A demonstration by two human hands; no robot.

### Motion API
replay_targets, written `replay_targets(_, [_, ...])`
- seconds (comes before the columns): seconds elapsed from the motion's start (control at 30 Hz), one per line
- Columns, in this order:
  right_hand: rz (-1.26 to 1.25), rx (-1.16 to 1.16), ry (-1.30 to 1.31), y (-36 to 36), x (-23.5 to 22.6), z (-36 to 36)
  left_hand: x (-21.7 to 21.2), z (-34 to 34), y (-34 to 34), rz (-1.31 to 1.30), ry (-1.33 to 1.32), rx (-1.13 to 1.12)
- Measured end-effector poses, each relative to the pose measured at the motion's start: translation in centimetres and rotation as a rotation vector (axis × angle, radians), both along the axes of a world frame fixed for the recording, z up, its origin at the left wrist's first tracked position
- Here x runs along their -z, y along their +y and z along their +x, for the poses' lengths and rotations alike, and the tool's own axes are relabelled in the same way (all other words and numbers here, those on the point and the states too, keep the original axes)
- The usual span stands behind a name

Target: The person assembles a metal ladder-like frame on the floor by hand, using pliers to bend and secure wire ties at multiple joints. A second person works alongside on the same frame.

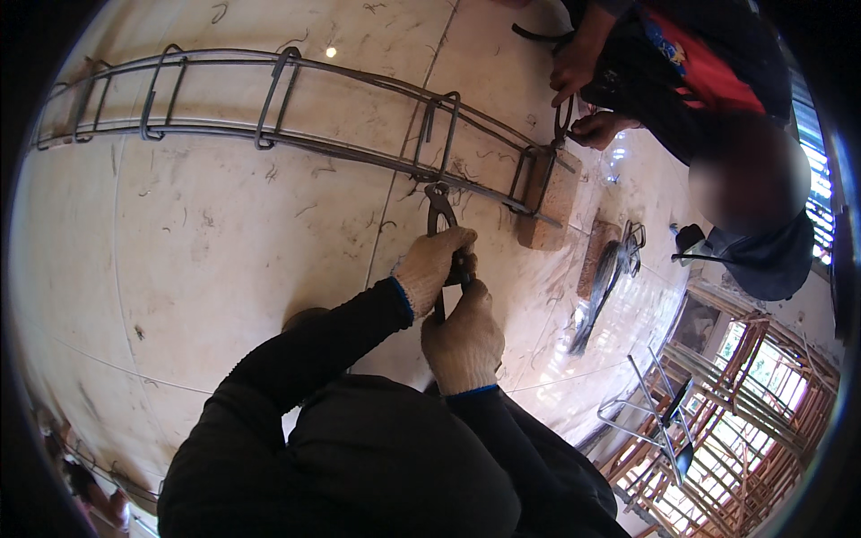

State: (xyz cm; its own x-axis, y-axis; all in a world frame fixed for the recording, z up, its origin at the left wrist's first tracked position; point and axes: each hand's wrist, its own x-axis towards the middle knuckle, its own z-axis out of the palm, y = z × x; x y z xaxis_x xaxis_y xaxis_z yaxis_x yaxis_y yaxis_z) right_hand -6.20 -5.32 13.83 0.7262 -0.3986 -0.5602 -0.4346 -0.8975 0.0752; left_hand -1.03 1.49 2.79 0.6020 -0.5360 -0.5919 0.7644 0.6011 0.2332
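The gloved right hand (pixel 464 342) grips the handle end of dark pincers (pixel 438 215) — the gloved left hand (pixel 438 264) holds them higher. Their head meets the near side of a steel-rod frame (pixel 387 164), its end on a brick (pixel 544 215) — beyond, a co-worker's hand (pixel 605 130).

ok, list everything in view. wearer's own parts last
Rebar cage: 1, grey, over cream tiled floor
Bricks: 2, brown, right of centre
Wire bundle: 1, grey, by nearer brick
Wire scraps: many, dark, floor
Co-worker: 1, dark and red, upper right
Cap: 1, dark, on co-worker
Pincers: 2, dark, with wearer, co-worker
Chair: 1, black and silver, lower right
Poles: many, brown, lower right
Louvred window: 1, bluish, right
Left hand: 1, cream-gloved, on pincers
Right hand: 1, cream-gloved, on pincers
Sleeves: 2, black, lower centre
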Motion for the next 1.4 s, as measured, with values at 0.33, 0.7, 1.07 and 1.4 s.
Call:
replay_targets(0.33, [1.480, 1.091, 0.195, -5.3, 0.5, -0.7, 0.5, -2.7, 1.8, -0.307, -0.033, 0.021])
replay_targets(0.7, [0.879, 0.485, 0.023, -3.2, 0.7, -0.7, 1.7, -0.6, 1.9, -0.023, -0.085, 0.072])
replay_targets(1.07, [1.389, 0.917, 0.238, -5.6, 6.4, -1.7, 2.2, -1.2, 2.2, 0.587, -0.271, 0.231])
replay_targets(1.4, [0.972, 0.473, 0.268, -2.3, 7.6, -2.7, 3.3, -2.8, 5.0, 0.898, -0.393, 0.416])
